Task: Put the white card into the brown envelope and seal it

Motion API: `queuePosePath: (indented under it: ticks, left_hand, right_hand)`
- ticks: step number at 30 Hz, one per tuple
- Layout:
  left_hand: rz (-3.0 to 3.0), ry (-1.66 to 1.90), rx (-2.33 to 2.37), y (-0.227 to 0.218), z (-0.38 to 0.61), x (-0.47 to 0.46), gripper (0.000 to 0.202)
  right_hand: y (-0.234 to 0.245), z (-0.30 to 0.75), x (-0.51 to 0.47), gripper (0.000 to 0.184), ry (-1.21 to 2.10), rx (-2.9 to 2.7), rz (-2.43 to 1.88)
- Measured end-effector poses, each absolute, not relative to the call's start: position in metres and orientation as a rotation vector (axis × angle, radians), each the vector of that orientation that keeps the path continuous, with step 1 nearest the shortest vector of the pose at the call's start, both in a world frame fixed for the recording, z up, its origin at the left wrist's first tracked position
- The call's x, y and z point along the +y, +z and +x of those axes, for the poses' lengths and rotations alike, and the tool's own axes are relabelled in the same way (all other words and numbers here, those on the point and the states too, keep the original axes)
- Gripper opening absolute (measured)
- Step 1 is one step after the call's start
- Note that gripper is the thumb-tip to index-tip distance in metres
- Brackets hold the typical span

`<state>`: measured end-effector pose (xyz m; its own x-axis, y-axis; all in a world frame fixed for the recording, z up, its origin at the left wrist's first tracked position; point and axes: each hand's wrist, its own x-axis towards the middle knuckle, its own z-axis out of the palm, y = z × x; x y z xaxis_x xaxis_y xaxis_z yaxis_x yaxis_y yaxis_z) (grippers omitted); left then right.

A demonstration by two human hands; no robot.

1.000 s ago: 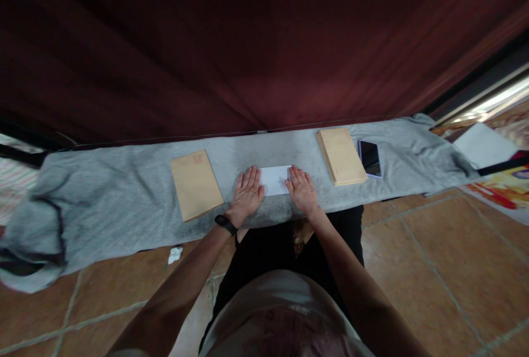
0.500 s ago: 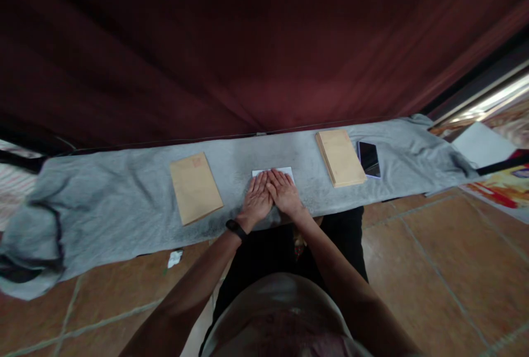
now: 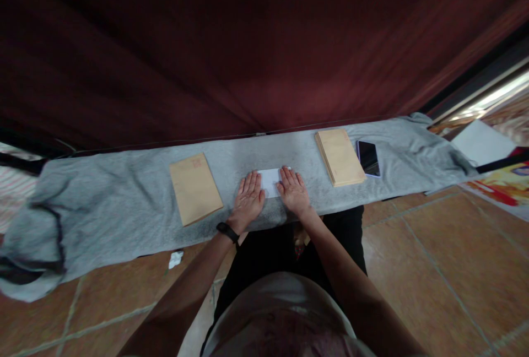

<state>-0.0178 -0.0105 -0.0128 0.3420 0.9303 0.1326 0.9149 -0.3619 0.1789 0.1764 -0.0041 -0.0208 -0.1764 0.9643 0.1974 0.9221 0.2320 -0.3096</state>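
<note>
A small white sheet of paper [image 3: 270, 182], seemingly folded, lies flat on the grey cloth in front of me. My left hand [image 3: 249, 196] rests flat at its left edge, fingers stretched forward, palm down. At the right edge, my right hand [image 3: 292, 189] lies flat too and covers part of the paper. Neither hand grips anything. To the left is a brown envelope [image 3: 195, 189] with faint red print near its top. A stack of brown envelopes [image 3: 341, 157] sits to the right.
A phone [image 3: 368, 158] lies just right of the stack. Grey cloth [image 3: 119, 197] covers the long narrow surface, and a dark red curtain [image 3: 264, 59] hangs behind it. A crumpled white scrap [image 3: 176, 259] is on the tiled floor [image 3: 417, 269].
My hands have slid apart from the middle of the paper, the left one leftward and the right one rightward. The paper's centre now shows between them.
</note>
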Motion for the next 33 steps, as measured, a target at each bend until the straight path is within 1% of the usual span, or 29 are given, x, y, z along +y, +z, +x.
queuePosePath:
  ticks: [16, 20, 25, 29, 33]
  left_hand:
    - [2.489, 0.329, 1.857, -0.005, -0.034, -0.032, 0.059]
    - [2.562, 0.361, 1.739, -0.001, -0.027, -0.045, 0.058]
    - [2.643, 0.299, 1.541, 0.003, -0.011, -0.065, 0.056]
    - [2.631, 0.266, 1.563, 0.001, -0.008, -0.072, 0.057]
    - [2.641, 0.255, 1.562, 0.001, -0.015, -0.075, 0.059]
  right_hand:
    - [-0.021, 0.197, -0.014, 0.058, 0.146, -2.090, -1.826]
    - [-0.015, 0.195, -0.017, 0.058, 0.148, -2.064, -1.836]
    - [-0.006, 0.175, -0.035, 0.055, 0.220, -2.194, -1.679]
    - [-0.004, 0.161, -0.056, 0.053, 0.281, -2.332, -1.530]
    - [-0.005, 0.165, -0.064, 0.053, 0.262, -2.337, -1.535]
